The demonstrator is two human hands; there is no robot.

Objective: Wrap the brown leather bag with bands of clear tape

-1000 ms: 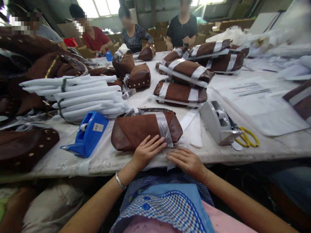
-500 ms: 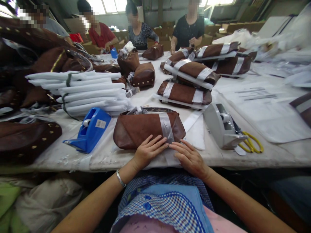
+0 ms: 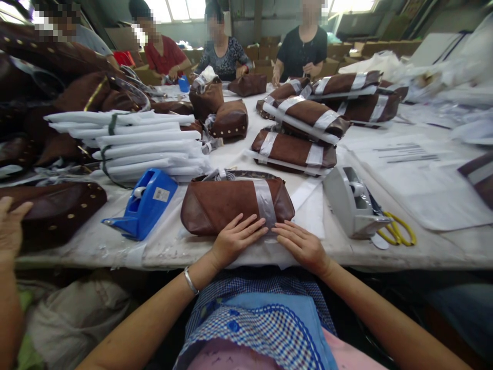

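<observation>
A brown handbag (image 3: 219,203) lies on its side on the table in front of me, a strip of silvery tape (image 3: 264,198) wrapped round its right part. My left hand (image 3: 239,236) rests with fingers stretched over the bag's lower edge, the tips at the tape. On the other side of the tape, my right hand (image 3: 302,244) lies flat with its fingers on the bag's lower right edge. Neither hand grips anything. To the left stands a blue tape dispenser (image 3: 148,203), and to the right a grey tape dispenser (image 3: 352,205).
Yellow-handled scissors (image 3: 400,228) lie by the grey dispenser. Taped brown bags (image 3: 295,149) are piled behind. White paper rolls (image 3: 150,146) are stacked at the left. Another person's hand (image 3: 10,226) touches a studded bag (image 3: 65,213) at far left. Several people work across the table.
My right hand's fingers have come down flatter against the bag. Another person's hand has appeared at the far left, on the studded bag, which has shifted slightly right. My left hand stays put.
</observation>
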